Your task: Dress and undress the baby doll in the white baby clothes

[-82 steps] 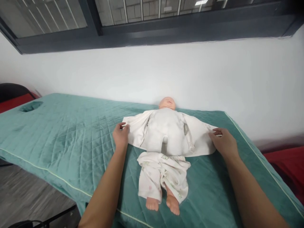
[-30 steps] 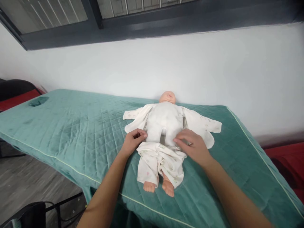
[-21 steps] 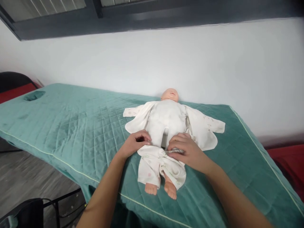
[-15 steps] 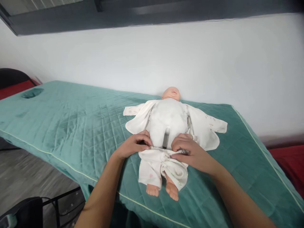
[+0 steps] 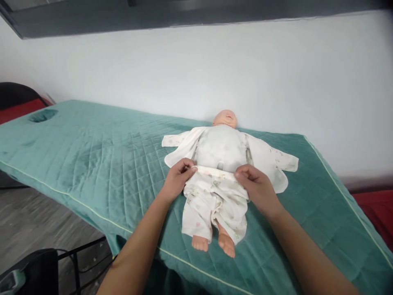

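A baby doll (image 5: 221, 143) lies on its back, its head by the wall and its bare feet towards me. Its body is white and soft. An open white baby shirt (image 5: 266, 162) with printed sleeves is spread out on both sides of the torso. White printed trousers (image 5: 215, 196) cover the doll's legs, and their waistband runs across the lower belly. My left hand (image 5: 179, 177) pinches the waistband at its left end. At the right end, my right hand (image 5: 256, 186) grips the same waistband, fingers closed on the cloth.
The doll lies on a bed with a green quilted cover (image 5: 123, 164), which has a face hole (image 5: 43, 115) at the far left. A white wall (image 5: 184, 73) stands behind. A black object (image 5: 30, 272) is at the lower left; red furniture (image 5: 376, 213) is at the right.
The trousers' waistband has moved up from the thighs to the lower belly, pulled by both hands. The gap between the doll's legs is now mostly covered.
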{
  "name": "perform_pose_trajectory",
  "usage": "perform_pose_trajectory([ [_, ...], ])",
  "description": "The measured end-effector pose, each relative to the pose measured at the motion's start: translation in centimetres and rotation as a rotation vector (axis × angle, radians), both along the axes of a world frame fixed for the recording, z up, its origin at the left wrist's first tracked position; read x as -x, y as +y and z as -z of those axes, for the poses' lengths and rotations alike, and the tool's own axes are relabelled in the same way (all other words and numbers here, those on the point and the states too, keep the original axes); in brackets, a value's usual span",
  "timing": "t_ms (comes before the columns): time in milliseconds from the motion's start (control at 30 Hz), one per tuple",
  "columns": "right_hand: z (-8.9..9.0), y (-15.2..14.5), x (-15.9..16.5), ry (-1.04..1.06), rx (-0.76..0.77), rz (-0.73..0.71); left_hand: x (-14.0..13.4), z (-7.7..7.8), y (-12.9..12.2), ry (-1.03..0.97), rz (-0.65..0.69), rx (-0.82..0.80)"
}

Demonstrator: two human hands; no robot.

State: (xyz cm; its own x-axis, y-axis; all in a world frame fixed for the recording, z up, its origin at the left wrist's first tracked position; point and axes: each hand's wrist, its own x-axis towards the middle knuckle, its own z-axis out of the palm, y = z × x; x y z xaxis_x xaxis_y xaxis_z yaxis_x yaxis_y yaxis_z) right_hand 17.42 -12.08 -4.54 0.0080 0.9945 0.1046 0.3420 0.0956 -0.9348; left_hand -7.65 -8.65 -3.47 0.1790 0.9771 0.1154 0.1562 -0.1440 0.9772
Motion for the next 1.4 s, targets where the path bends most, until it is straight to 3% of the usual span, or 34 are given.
perform_pose_trajectory([
  [100,0.6,0.9,-0.5,0.222,0.055,0.119,-0.6,0.3,0.2,0.025,-0.136,0.031],
  [167,0.9,1.4,-0.8,0.346,0.095,0.166,-0.7,0.5,0.4,0.033,-0.158,0.026],
  [267,1.4,1.9,-1.3,0.299,0.087,0.176,-0.7,0.7,0.6,0.079,-0.111,0.017],
  [433,1.6,1.9,-3.4,-0.003,0.058,-0.019,0.3,1.2,1.1,0.183,0.079,-0.001],
  [600,1.7,1.7,-5.3,0.05,0.103,-0.299,1.3,0.6,1.4,0.193,0.294,-0.021],
  [767,2.1,1.8,-5.7,0.087,0.164,-0.418,1.3,-0.4,1.2,0.224,0.312,0.046],
  [1033,2.4,2.1,-5.6,0.007,0.183,-0.303,-0.1,-0.4,1.1,0.283,0.17,0.036],
  [1233,3.4,2.7,-5.5,-0.155,0.132,-0.14,-1.5,0.6,2.2,0.4,0.023,0.002],
  [1400,3.2,2.5,-4.3,-0.296,0.044,-0.061,-1.8,0.4,2.9,0.59,0.061,-0.008],
])
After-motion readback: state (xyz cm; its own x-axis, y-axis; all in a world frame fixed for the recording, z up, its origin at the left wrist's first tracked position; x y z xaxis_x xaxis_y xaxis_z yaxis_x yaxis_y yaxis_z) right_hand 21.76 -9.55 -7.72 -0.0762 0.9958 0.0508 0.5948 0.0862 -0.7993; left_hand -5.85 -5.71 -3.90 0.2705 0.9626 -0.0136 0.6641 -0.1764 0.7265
